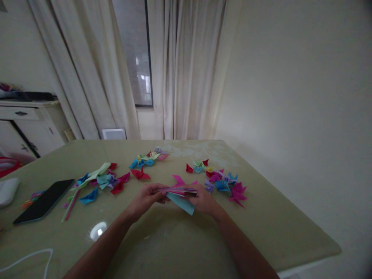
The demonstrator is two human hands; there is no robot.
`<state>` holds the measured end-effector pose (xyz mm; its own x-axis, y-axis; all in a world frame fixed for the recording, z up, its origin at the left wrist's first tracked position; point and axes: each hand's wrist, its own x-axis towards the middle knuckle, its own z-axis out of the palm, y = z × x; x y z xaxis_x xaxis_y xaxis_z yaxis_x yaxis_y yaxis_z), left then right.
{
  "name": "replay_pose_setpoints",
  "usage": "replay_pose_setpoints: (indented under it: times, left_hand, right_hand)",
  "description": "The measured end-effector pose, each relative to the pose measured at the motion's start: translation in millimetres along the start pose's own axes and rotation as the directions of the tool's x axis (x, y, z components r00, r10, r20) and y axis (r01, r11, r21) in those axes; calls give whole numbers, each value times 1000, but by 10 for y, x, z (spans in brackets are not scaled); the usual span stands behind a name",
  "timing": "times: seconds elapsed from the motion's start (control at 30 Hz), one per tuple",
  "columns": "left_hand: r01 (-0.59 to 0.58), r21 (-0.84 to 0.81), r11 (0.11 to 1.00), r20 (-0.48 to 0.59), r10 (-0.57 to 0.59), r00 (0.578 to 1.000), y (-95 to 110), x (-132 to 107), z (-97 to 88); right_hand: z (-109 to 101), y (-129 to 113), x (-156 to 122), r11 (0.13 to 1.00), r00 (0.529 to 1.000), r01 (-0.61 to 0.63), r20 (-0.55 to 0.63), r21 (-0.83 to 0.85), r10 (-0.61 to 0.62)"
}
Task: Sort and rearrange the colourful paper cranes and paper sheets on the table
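Between my two hands is a thin stack of coloured paper sheets [177,190], seen nearly edge-on above the table. One light blue sheet [181,203] slants down out of the stack toward me. My left hand [148,197] is closed on the left end of the stack, thumb toward me. My right hand [203,199] grips the right end; some of its fingers are hidden behind the paper. Just beyond the stack lies a pink folded paper piece [179,180], partly covered by it. A red folded paper piece [140,174] sits beyond my left hand.
Folded paper pieces lie in groups: at the right [223,185], at the back [149,159] and at the left [107,180]. Left are a black phone [45,200], paper strips [71,205], a white case [8,192] and a white cable [35,254]. The table edge [279,201] runs along the right.
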<state>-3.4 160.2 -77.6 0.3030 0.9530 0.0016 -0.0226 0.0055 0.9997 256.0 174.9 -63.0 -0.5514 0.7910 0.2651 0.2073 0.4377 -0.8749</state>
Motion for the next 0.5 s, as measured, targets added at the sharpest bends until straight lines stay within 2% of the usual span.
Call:
replay_pose_setpoints:
  times: [0.13, 0.23, 0.27, 0.3, 0.37, 0.43, 0.5]
  left_hand:
    - [-3, 51, 999, 67, 0, 998, 30, 66, -62]
    - [3, 100, 995, 176, -20, 984, 97, 245, -199]
    - [-5, 125, 992, 173, -17, 985, 126, 343, -264]
    - [-24, 186, 982, 121, 2, 993, 155, 461, -335]
    - [-55, 389, 919, -84, 95, 992, 204, 749, -483]
    - [-7, 605, 796, -255, 202, 946, 223, 1072, -614]
    - [57, 707, 705, -313, 239, 919, 199, 1375, -701]
  right_hand:
    - [-19, -43, -7, 1000, 1000, 18, -20, 0, -18]
    - [-40, -11, 5, 999, 992, 32, -118, -40, -37]
    - [-48, 8, 13, 998, 986, 30, -162, -51, -38]
    - [-54, 25, 23, 998, 977, 25, -209, -55, -36]
    - [-58, 45, 41, 999, 958, 15, -286, -35, -24]
    - [-45, 34, 49, 1000, 948, 14, -318, 2, -13]
    - [-11, 4, 40, 999, 958, -1, -286, 34, 10]
